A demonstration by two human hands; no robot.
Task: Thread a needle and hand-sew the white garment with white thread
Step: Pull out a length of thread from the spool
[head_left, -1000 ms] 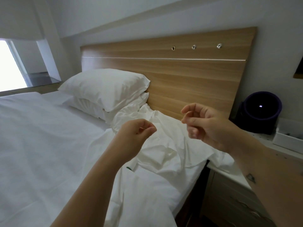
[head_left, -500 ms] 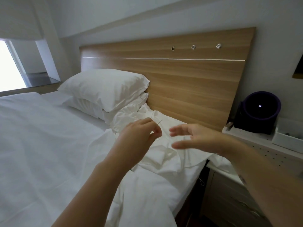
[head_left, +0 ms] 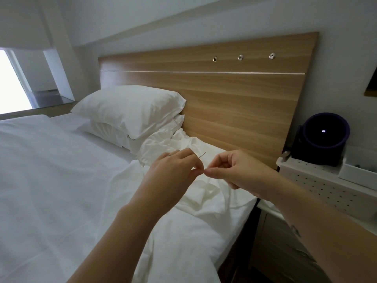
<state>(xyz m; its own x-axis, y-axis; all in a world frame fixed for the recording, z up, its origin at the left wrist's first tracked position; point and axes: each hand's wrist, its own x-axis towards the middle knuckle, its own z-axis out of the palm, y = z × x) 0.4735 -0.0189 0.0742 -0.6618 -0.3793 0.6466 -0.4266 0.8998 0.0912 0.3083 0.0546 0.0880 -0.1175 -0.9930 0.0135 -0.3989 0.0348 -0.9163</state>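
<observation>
My left hand pinches a thin steel needle whose tip points up and to the right. My right hand has its thumb and forefinger pressed together right at my left fingertips; the white thread is too fine to see, so I cannot tell whether it is held there. Both hands hover above the crumpled white garment, which lies on the bed near the headboard.
Two stacked white pillows sit left of the garment against the wooden headboard. A white perforated bedside unit to the right carries a dark round device and a white tray. White bedding spreads to the left.
My right hand moved left and closed into a pinch that meets my left fingertips. The needle now shows above my left fingers.
</observation>
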